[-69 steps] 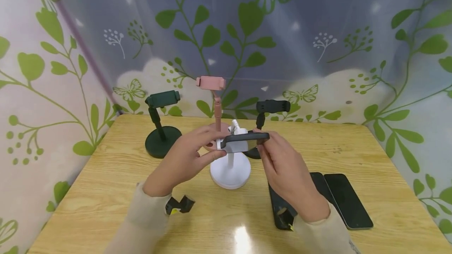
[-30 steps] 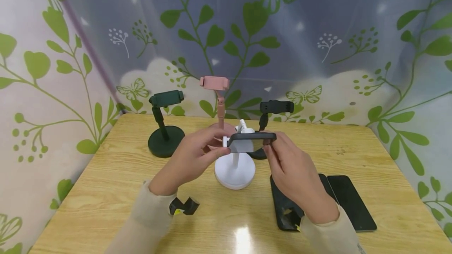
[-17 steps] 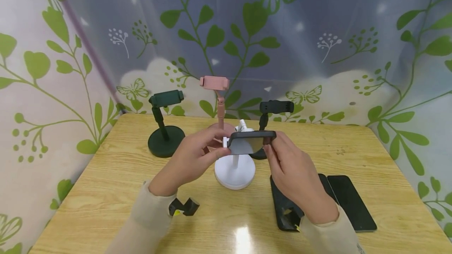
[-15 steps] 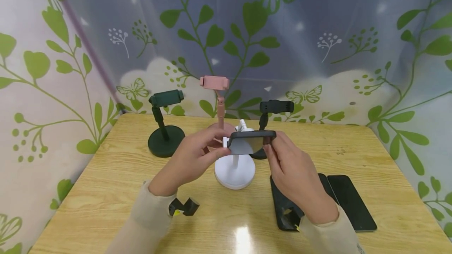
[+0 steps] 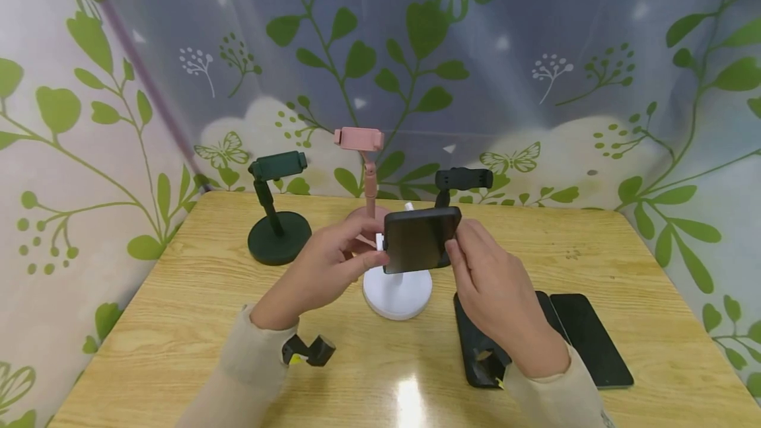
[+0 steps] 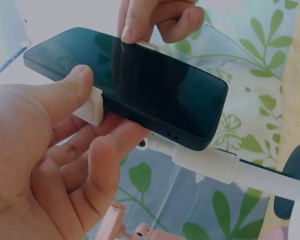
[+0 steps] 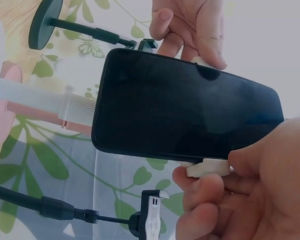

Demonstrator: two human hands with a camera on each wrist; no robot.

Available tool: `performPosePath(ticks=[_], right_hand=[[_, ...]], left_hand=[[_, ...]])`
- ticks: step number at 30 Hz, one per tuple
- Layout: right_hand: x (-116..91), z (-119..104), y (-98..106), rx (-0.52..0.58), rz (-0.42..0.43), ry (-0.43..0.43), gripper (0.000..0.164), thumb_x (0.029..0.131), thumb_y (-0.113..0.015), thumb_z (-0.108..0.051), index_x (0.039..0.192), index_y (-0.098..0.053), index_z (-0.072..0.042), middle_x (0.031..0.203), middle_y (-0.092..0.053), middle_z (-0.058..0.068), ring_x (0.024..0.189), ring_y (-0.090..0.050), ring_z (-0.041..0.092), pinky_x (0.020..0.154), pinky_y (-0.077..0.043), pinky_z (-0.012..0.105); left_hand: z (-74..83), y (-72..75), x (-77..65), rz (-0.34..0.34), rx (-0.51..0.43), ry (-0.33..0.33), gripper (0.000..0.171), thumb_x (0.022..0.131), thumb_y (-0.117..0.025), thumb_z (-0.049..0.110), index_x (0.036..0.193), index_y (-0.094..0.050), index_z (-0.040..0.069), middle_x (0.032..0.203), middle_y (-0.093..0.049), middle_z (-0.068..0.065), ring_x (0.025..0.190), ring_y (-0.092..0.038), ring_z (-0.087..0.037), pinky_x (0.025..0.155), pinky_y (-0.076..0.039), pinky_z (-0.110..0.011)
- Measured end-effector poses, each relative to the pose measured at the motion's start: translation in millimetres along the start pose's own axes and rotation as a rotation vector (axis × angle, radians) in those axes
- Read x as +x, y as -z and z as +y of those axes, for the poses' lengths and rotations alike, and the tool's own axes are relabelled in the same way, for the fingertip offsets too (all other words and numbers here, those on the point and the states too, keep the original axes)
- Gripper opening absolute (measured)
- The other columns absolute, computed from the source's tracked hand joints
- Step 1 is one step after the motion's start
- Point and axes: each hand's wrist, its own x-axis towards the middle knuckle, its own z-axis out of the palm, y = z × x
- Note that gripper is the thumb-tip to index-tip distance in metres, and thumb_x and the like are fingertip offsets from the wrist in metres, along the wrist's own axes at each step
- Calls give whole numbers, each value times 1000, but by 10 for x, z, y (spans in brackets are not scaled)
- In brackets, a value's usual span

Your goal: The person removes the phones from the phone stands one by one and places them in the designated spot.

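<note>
A black smartphone (image 5: 421,240) sits in the clamp of a white phone stand (image 5: 397,299), its dark screen tilted up toward the head camera. My left hand (image 5: 324,266) grips the left side, thumb over the phone's edge beside the white clamp end (image 6: 94,111) and fingers curled behind. On the opposite side my right hand (image 5: 496,289) pinches the other clamp end (image 7: 208,167) at the phone's edge. In the left wrist view the white ribbed stem (image 6: 205,161) runs away beneath the phone. The back of the clamp is hidden behind the phone.
Behind stand a dark green phone stand (image 5: 278,236), a pink one (image 5: 359,139) and a black one (image 5: 464,179). More phones lie at the right, including a black phone (image 5: 591,342), one partly under my right wrist. A leaf-patterned cloth (image 5: 380,84) hangs behind the wooden table (image 5: 166,322).
The phone has tipped from nearly edge-on to facing the head camera, its near edge swinging down, with the clamp turning along. Both hands stay at its sides.
</note>
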Motion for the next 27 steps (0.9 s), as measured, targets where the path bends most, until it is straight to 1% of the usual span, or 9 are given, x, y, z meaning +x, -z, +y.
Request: performPosePath(ticks=[3,5,10,13,16,17,20,23,27], right_hand=[[-2,8,1,-3,1,3,19,111,-47,-15,92,-50,-12,87,-47,0,60,-34,10,50,-33,25],[-3,15,3,-2,3,0,16,111,-47,-16,97,-54,-11,91,-51,2,62,-38,10,51,-35,26],[-5,25,17,8,3,-16,21,112,-46,-18,119,-61,-5,107,-62,6,68,-47,12,56,-41,29],[-3,25,27,17,-2,-24,27,112,-46,-19,126,-61,-2,110,-63,7,70,-49,13,58,-44,30],[-5,24,39,30,-6,-28,30,112,-45,-20,129,-61,-1,108,-63,7,70,-49,13,60,-45,31],[-6,25,43,36,-8,-28,30,112,-45,-20,129,-61,-1,106,-63,6,70,-49,13,60,-45,31],[-12,23,61,54,-16,-28,31,113,-44,-20,130,-61,-1,102,-61,5,69,-47,12,61,-44,32],[-16,22,76,60,-25,-30,32,113,-43,-20,130,-60,0,101,-61,5,69,-46,12,61,-44,32],[-18,31,83,57,-23,-29,32,113,-44,-19,130,-60,1,105,-63,7,69,-47,13,62,-45,33]], left_hand=[[3,-13,3,4,-19,29,30,97,-74,10,126,-68,13,125,-68,1,102,-72,-14,82,-61,-35],[3,-27,6,10,-41,53,29,97,-73,10,126,-68,12,126,-68,0,101,-72,-15,80,-61,-35],[1,-67,13,26,-121,110,21,98,-72,11,118,-68,8,117,-67,-4,92,-72,-16,77,-59,-31],[13,-76,13,13,-189,159,16,99,-72,14,111,-65,5,107,-66,-7,71,-65,-14,63,-52,-27],[35,-67,9,-7,-265,236,19,99,-72,19,109,-63,5,101,-68,-8,58,-54,-13,54,-43,-25],[40,-61,8,-11,-281,260,20,99,-73,20,108,-63,5,99,-69,-8,57,-53,-14,51,-40,-25],[65,-51,9,-13,-314,313,20,98,-73,20,107,-63,6,95,-72,-7,61,-60,-15,50,-38,-24],[88,-54,11,-10,-321,327,17,98,-73,19,106,-63,7,94,-73,-7,64,-64,-15,49,-36,-23],[105,-74,11,-3,-332,326,17,98,-74,18,107,-63,8,94,-73,-8,57,-55,-13,49,-36,-23]])
